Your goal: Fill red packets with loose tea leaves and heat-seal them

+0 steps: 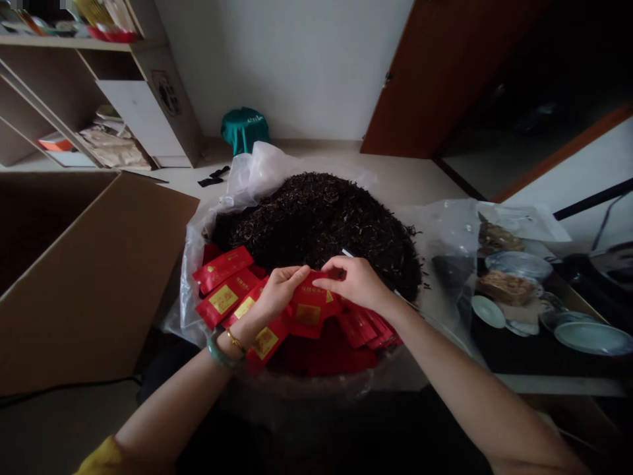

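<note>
Both my hands pinch one small red packet (309, 305) with a gold label, held over a spread of several like red packets (225, 290). My left hand (277, 293) grips its left top edge, fingers closed. My right hand (353, 280) pinches the right top corner. Just beyond lies a big heap of dark loose tea leaves (321, 221) on a clear plastic sheet (257, 171). A green bangle and a gold bracelet sit on my left wrist.
A large open cardboard box (93, 277) stands at the left. At the right a tray (534, 356) carries cups, bowls and saucers. Wooden shelves (74, 99) stand at the back left, a green bag (244, 128) by the wall, a brown door (435, 72) beyond.
</note>
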{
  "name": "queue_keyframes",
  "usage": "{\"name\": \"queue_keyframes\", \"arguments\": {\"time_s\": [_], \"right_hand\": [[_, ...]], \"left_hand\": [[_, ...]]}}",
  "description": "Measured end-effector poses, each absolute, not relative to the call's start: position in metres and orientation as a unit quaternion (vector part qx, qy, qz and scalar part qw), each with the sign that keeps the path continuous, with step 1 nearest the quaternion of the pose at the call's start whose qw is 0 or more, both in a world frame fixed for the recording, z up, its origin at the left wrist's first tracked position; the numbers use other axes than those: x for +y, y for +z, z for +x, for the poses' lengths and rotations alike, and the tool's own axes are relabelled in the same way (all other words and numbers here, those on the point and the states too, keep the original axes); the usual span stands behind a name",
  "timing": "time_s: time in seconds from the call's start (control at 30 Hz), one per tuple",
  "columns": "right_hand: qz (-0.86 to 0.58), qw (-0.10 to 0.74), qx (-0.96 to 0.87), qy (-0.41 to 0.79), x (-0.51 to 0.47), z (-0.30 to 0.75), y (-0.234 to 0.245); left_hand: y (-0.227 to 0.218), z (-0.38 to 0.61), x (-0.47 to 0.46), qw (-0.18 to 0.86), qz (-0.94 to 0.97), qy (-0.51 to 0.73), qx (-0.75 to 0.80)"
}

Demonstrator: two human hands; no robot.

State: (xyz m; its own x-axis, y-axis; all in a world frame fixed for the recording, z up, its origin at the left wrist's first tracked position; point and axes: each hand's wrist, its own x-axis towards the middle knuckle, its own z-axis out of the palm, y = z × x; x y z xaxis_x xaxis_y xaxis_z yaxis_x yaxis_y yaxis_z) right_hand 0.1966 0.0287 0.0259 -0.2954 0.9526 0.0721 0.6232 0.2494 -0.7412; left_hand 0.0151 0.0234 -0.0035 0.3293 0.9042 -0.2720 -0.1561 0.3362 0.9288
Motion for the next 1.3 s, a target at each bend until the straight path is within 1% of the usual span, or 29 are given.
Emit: {"name": "queue_keyframes", "arguments": {"time_s": [0.1, 0.23, 0.37, 0.47, 0.53, 0.6, 0.63, 0.7, 0.77, 0.83, 0.97, 1.03, 1.1, 1.2, 1.23, 1.3], "right_hand": [[-0.549, 0.281, -0.732, 0.290, 0.021, 0.187, 0.027], [-0.540, 0.280, -0.736, 0.298, 0.023, 0.189, 0.027], [-0.521, 0.239, -0.745, 0.341, 0.030, 0.197, 0.026], [-0.562, 0.171, -0.743, 0.321, 0.034, 0.204, 0.020], [-0.600, 0.089, -0.741, 0.289, 0.033, 0.207, 0.015], [-0.613, 0.000, -0.745, 0.262, 0.030, 0.206, 0.011], [-0.612, -0.031, -0.749, 0.252, 0.029, 0.205, 0.011], [-0.608, -0.061, -0.754, 0.241, 0.026, 0.201, 0.010], [-0.605, -0.057, -0.755, 0.245, 0.024, 0.197, 0.008], [-0.599, -0.034, -0.753, 0.270, 0.024, 0.194, 0.004], [-0.552, 0.031, -0.749, 0.366, 0.026, 0.194, -0.002], [-0.537, 0.033, -0.761, 0.361, 0.027, 0.197, 0.003], [-0.559, -0.019, -0.777, 0.290, 0.027, 0.201, 0.012], [-0.604, -0.146, -0.762, 0.181, 0.023, 0.204, 0.023], [-0.610, -0.176, -0.754, 0.168, 0.021, 0.203, 0.024], [-0.614, -0.201, -0.746, 0.162, 0.018, 0.199, 0.022]], "left_hand": [[-0.003, 0.013, 0.023, 0.688, 0.456, 0.368, 0.429], [0.006, 0.010, 0.023, 0.684, 0.463, 0.357, 0.437], [0.018, 0.001, 0.029, 0.649, 0.482, 0.363, 0.464], [0.024, -0.014, 0.040, 0.586, 0.480, 0.404, 0.513], [0.028, -0.027, 0.048, 0.529, 0.494, 0.414, 0.551], [0.030, -0.038, 0.055, 0.477, 0.527, 0.390, 0.585], [0.030, -0.042, 0.057, 0.454, 0.546, 0.371, 0.598], [0.029, -0.047, 0.061, 0.414, 0.587, 0.330, 0.613], [0.026, -0.048, 0.063, 0.384, 0.622, 0.299, 0.614], [0.023, -0.047, 0.065, 0.365, 0.654, 0.269, 0.605], [0.018, -0.045, 0.065, 0.315, 0.714, 0.183, 0.598], [0.017, -0.044, 0.065, 0.293, 0.728, 0.147, 0.602], [0.015, -0.043, 0.065, 0.281, 0.735, 0.126, 0.604], [0.013, -0.042, 0.065, 0.256, 0.745, 0.115, 0.604], [0.013, -0.041, 0.065, 0.248, 0.749, 0.110, 0.605], [0.013, -0.041, 0.065, 0.236, 0.754, 0.096, 0.606]]}}
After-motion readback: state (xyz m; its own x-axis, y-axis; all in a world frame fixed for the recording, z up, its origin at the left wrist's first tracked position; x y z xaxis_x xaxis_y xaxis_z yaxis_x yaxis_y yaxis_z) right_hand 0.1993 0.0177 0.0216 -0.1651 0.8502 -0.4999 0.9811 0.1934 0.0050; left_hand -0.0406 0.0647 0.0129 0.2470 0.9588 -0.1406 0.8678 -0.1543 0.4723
